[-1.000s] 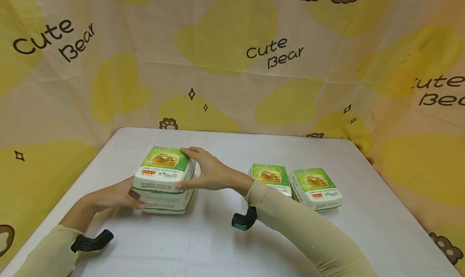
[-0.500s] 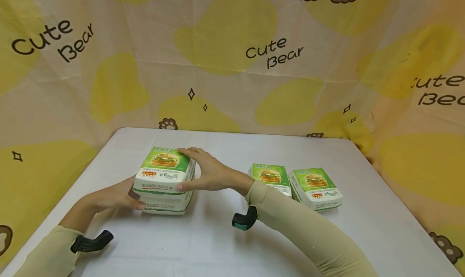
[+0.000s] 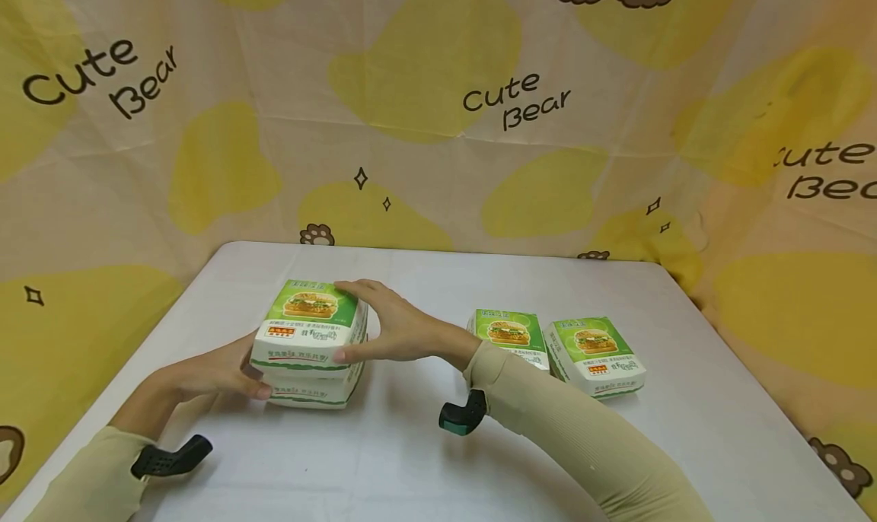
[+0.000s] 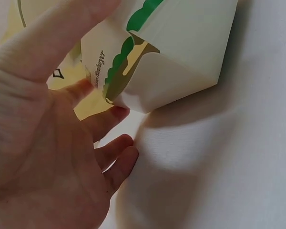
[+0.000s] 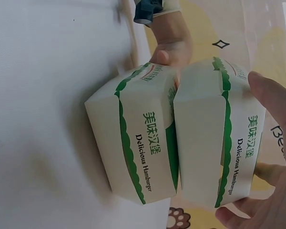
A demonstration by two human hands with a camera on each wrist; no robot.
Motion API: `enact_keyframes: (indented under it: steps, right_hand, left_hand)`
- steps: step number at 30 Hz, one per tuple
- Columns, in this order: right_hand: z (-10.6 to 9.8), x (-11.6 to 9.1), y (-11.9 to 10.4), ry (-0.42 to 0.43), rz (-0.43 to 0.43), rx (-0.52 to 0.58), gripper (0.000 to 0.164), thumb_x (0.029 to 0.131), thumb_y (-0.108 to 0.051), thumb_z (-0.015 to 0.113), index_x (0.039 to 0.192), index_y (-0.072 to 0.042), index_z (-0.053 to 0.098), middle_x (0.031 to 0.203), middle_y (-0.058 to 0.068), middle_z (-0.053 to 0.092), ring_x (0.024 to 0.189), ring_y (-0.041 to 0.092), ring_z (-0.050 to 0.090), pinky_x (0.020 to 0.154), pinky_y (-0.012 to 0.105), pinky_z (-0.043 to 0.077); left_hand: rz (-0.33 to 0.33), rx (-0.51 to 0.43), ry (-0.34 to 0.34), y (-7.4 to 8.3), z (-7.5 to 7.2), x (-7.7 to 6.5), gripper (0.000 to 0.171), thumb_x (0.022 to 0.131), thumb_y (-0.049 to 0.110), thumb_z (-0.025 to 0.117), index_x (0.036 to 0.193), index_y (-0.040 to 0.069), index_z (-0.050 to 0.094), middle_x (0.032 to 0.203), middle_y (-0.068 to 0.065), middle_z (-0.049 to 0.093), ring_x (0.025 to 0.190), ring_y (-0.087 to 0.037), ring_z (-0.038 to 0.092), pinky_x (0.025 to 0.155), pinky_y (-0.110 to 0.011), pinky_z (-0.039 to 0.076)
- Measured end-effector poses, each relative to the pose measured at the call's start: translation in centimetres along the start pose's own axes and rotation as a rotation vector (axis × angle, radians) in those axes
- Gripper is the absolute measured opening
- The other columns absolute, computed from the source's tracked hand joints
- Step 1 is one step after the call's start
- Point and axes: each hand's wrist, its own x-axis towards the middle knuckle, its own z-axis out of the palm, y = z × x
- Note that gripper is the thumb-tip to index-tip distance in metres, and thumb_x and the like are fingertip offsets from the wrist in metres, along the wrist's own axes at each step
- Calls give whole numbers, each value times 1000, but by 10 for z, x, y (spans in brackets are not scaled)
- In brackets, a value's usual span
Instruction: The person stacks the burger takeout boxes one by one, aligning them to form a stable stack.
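Observation:
Two white-and-green paper burger boxes stand stacked at the left of the table. My right hand (image 3: 393, 326) grips the upper burger box (image 3: 308, 320), thumb on its front and fingers at its back edge. The lower burger box (image 3: 311, 391) sits beneath it, slightly out of line. Around its left side, my left hand (image 3: 205, 371) holds it, with the thumb at the front corner. In the left wrist view, the fingers of that left hand (image 4: 52, 143) reach along the far side of the box, where a flap gap shows. The right wrist view shows both printed side faces.
Right of the stack are two more burger boxes side by side: a nearer-middle box (image 3: 510, 330), partly hidden by my right forearm, and a right box (image 3: 596, 343). The white table (image 3: 370, 469) ends at a patterned cloth backdrop (image 3: 425, 88). Each wrist wears a black device.
Both stacked boxes have shifted very slightly toward me, with both hands still on them. The other two boxes have stayed in place.

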Motion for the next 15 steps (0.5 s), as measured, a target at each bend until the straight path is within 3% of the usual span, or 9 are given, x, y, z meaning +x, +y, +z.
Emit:
enact_keyframes:
  steps: [4, 8, 11, 15]
  right_hand:
    - [0, 0, 0, -2, -11, 3, 95, 76, -48, 77, 153, -31, 24, 157, -2, 28, 144, 16, 29, 115, 49, 33]
    - [-1, 0, 1, -11, -10, 3, 96, 76, -48, 77, 153, -32, 23, 157, -2, 27, 144, 17, 29, 115, 49, 33]
    - [-2, 0, 1, -20, -9, 3, 97, 75, -49, 77, 153, -33, 22, 156, -3, 28, 143, 16, 30, 114, 50, 33]
    - [-3, -1, 2, -28, -12, 12, 98, 75, -49, 78, 153, -34, 20, 156, -3, 27, 143, 16, 29, 114, 50, 33]
  left_hand:
    - [-1, 20, -14, 0, -2, -2, 96, 81, 11, 71, 153, 12, 7, 138, 6, 54, 119, 2, 53, 95, -39, 44]
    - [1, 47, -11, 1, -6, -3, 105, 80, 12, 70, 155, 29, -3, 149, -3, 39, 125, 0, 45, 97, -44, 41]
    - [11, 69, 0, 4, -9, -5, 110, 79, 13, 70, 153, 40, -7, 157, -11, 23, 136, -19, 37, 99, -50, 37]
    - [16, 44, 5, 8, -16, -12, 109, 81, 14, 69, 152, 43, -9, 161, -23, 5, 136, -59, 25, 95, -59, 41]
